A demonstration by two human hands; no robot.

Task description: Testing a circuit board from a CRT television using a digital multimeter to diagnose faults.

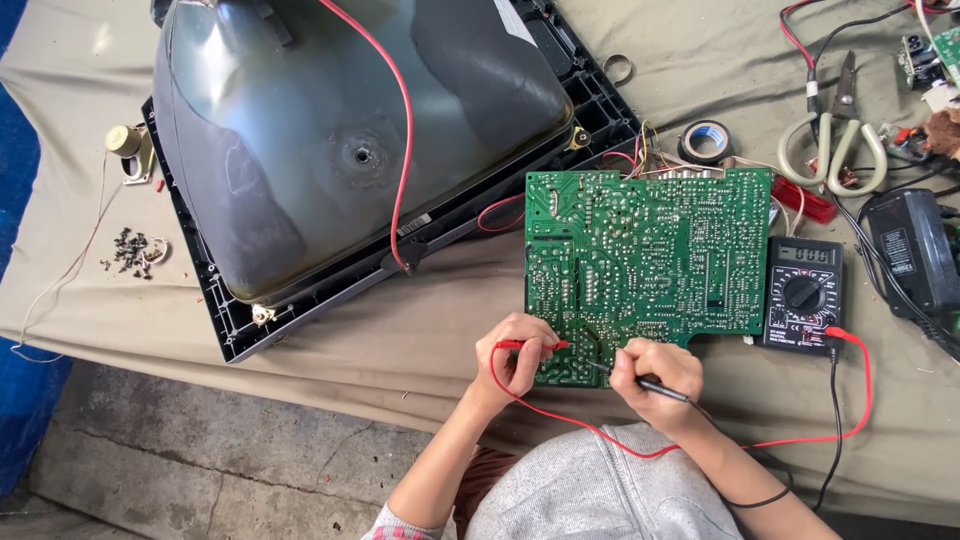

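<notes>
On the beige cloth [420, 340], the left hand [515, 360] pinches the red test probe [530, 345] and the right hand [655, 375] pinches the black probe [640, 380], both tips angled to the near edge of the flat green circuit board [650, 260], leads trailing rightward to the black multimeter [803, 295] set display-up for reading.

Circuit board [650, 265] flat on the cloth-covered table [400, 340], picture tube [350, 130] to its left, multimeter [803, 295] touching its right edge. Scissors [835, 140] and tape roll [706, 141] behind. Screws [132, 250] far left. Both probes [530, 345] on the board's near edge.
</notes>
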